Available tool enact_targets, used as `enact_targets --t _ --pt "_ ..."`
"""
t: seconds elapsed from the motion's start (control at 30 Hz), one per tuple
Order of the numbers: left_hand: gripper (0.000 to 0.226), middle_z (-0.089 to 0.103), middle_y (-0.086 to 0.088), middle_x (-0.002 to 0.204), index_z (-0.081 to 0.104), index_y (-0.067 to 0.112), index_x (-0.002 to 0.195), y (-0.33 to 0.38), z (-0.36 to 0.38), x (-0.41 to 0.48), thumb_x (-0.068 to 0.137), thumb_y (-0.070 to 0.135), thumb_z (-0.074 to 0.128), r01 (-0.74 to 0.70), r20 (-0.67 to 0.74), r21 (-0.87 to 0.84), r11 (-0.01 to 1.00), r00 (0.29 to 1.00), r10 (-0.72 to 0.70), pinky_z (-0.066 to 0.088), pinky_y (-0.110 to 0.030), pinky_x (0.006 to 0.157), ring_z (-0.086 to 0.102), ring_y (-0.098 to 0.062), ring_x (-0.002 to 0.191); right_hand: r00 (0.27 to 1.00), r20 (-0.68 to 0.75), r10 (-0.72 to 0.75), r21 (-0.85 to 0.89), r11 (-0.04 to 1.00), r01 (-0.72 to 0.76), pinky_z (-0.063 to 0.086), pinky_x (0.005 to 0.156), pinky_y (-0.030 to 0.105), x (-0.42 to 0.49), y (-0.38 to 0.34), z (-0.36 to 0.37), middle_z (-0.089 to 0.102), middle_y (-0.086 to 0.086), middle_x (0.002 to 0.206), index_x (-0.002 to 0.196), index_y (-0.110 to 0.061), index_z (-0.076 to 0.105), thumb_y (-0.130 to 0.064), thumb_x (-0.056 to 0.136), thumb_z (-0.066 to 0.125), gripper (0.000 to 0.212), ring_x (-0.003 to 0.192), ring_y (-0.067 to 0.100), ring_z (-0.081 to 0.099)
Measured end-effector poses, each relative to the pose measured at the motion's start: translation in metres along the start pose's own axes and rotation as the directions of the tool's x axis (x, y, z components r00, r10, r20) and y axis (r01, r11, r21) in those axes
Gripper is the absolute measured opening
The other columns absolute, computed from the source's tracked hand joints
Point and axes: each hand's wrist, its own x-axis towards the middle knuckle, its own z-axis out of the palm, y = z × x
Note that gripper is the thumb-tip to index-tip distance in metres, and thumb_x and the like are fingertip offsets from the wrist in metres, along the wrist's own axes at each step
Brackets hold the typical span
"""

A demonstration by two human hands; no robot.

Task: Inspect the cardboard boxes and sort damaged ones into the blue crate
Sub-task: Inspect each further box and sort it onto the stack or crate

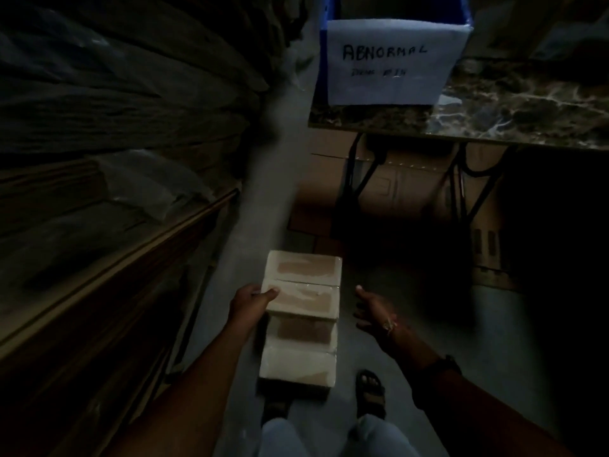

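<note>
Item: top box point(303, 285), pale cardboard with brown tape patches, uppermost of a stack of similar boxes point(298, 357) standing on the floor point(428, 324) just ahead of the person's feet. Its long axis runs roughly from 6 to 12 o'clock, away from the person. A seam crosses its top face midway. Damage: none that I can make out in this dim light.

Left hand point(250, 303): clamped on the near-left corner of the top box, thumb over the top edge, fingers hidden down the side. It sits at about 9 o'clock from the box.

Right hand point(372, 308): fingers spread, holding nothing, just beside the box at about 3 o'clock, not touching it. A thread band and a dark watch sit on that wrist.

Blue crate point(324, 44): on a marble-patterned table point(494, 103), at 12 to 1 o'clock from the stack and well apart, higher than the boxes. A white paper sign point(392, 61) on its front reads "ABNORMAL".

Shelving point(115, 159): dark, loaded, along the 9 o'clock side.

Judgement: the left hand is nearer and already has hold; the right would need to close in on the far side before a steady lift for checking.
</note>
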Motion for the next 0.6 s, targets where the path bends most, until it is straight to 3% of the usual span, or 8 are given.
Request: enact_targets --t 0.13,0.27,0.37,0.5,0.6 --pt "0.056 0.057 -0.013 0.133 0.055 0.006 0.133 -0.018 0.009 0.078 0.085 0.027 0.075 -0.017 0.028 0.025 1.0 0.999 0.016 0.041 -0.029 0.086 0.055 -0.029 0.118 0.995 -0.102 -0.017 0.002 1.0 0.017 0.045 0.096 0.042 0.056 0.024 0.022 0.057 0.007 0.12 0.115 -0.021 0.058 -0.031 0.095 0.056 0.023 0.109 0.025 0.054" --pt "0.056 0.058 -0.013 0.132 0.055 0.006 0.133 -0.063 0.037 0.164 0.084 0.023 0.076 -0.02 0.062 0.054 0.998 0.998 0.017 0.041 -0.028 0.086 0.055 -0.029 0.118 0.99 -0.14 -0.008 -0.035 0.999 0.003 0.045 0.096 0.042 0.133 0.062 0.046 0.06 0.004 0.108 0.11 -0.018 0.062 -0.028 0.094 0.06 0.019 0.107 0.026 0.056" --pt "0.064 0.056 -0.015 0.135 0.052 0.005 0.136 -0.098 0.063 0.227 0.082 0.026 0.078 0.011 0.07 0.054 0.998 0.997 -0.015 0.042 -0.029 0.088 0.054 -0.031 0.12 0.987 -0.157 -0.023 -0.09 0.996 0.009 0.045 0.096 0.038 0.195 0.095 0.06 0.061 0.006 0.123 0.122 -0.014 0.062 -0.03 0.092 0.063 0.035 0.108 0.022 0.055" --pt "0.068 0.056 -0.016 0.135 0.052 0.004 0.136 -0.138 0.098 0.291 0.078 0.023 0.082 0.003 0.06 0.051 0.999 0.998 -0.006 0.041 -0.029 0.09 0.055 -0.029 0.12 0.97 -0.224 -0.095 -0.221 0.974 0.045 0.041 0.095 0.029 0.272 0.131 0.081 0.055 0.01 0.137 0.133 -0.012 0.056 -0.034 0.09 0.065 0.049 0.125 0.025 0.051" --pt "0.075 0.054 -0.015 0.137 0.05 0.007 0.138 -0.164 0.114 0.325 0.073 0.024 0.085 -0.055 0.027 0.101 0.993 0.998 0.053 0.043 -0.03 0.094 0.054 -0.028 0.122 0.939 -0.287 -0.189 -0.273 0.956 0.109 0.041 0.103 0.032 0.319 0.147 0.102 0.053 0.01 0.139 0.133 -0.01 0.055 -0.034 0.088 0.066 0.052 0.127 0.024 0.05"
